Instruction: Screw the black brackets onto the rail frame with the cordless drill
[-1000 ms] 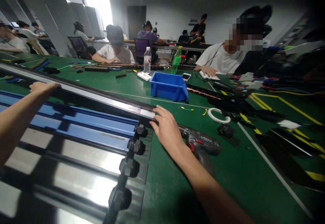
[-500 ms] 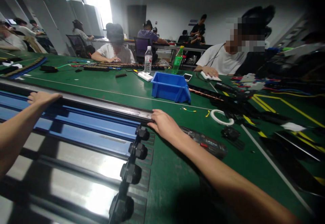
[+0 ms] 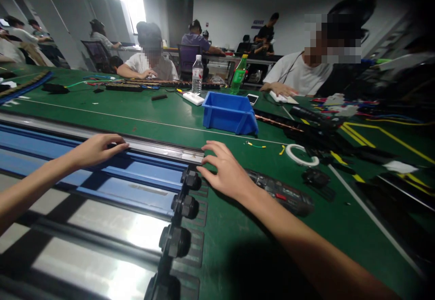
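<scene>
Several long metal profiles with black edges lie side by side at the lower left, some faced in blue and some bare silver. At the far side of the row is a silver rail (image 3: 163, 148). My left hand (image 3: 97, 150) is over this rail, thumb stretched out and fingers loosely bent, with nothing visible in it. Just off the rail's right end, my right hand (image 3: 227, 173) has its fingers spread, the fingertips beside the end. Black cable glands (image 3: 180, 242) line the right ends of the nearer profiles. A dark power tool (image 3: 285, 195) lies beyond my right wrist.
A blue bin (image 3: 231, 115) stands ahead on the green table, with a water bottle (image 3: 197, 75) and a green bottle (image 3: 239, 75) behind it. A white ring (image 3: 301, 156) and black parts lie to the right. Two people in white sit opposite.
My left hand has moved right along the silver rail. The fingers of my right hand have opened at the rail's end. The view has shifted slightly.
</scene>
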`<action>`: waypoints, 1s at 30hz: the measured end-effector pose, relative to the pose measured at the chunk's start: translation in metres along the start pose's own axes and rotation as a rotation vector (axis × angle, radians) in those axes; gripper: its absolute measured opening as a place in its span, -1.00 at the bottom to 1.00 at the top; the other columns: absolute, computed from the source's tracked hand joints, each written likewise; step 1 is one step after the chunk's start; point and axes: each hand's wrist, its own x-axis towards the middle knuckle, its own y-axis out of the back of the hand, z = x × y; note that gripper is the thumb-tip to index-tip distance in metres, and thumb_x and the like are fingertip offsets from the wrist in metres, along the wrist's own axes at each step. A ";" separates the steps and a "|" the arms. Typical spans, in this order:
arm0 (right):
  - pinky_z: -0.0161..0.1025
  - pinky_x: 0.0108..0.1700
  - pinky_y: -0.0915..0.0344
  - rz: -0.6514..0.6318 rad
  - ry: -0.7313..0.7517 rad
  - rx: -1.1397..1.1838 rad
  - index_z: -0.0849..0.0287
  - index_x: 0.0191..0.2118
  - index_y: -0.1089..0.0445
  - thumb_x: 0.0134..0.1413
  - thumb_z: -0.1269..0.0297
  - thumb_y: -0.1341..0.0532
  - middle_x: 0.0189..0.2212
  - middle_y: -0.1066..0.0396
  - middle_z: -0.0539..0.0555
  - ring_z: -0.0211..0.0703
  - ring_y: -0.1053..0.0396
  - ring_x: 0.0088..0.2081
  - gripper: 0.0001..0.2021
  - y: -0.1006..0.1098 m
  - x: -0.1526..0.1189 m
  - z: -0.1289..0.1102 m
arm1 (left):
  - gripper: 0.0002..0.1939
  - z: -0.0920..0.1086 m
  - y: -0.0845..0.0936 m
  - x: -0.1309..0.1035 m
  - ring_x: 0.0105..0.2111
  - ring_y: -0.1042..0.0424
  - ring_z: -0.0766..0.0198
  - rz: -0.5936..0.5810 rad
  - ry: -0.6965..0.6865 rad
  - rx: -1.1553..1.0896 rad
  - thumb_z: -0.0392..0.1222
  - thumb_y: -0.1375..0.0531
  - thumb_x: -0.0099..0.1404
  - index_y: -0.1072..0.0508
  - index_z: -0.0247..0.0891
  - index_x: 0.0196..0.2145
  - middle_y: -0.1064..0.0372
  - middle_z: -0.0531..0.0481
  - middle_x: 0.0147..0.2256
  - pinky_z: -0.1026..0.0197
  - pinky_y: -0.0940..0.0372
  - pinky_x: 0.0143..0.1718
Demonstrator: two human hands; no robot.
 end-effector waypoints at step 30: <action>-0.19 -0.10 -0.31 0.015 -0.180 0.204 0.16 -0.24 -0.45 0.33 0.34 -0.18 -0.26 -0.47 0.08 -0.12 -0.42 -0.19 -0.88 -0.001 0.002 0.003 | -0.44 0.012 -0.011 -0.004 -0.09 -0.45 0.02 -0.183 -0.040 0.035 0.26 -0.04 0.47 -0.51 -0.30 -0.03 -0.52 -0.07 -0.10 0.15 -0.26 0.02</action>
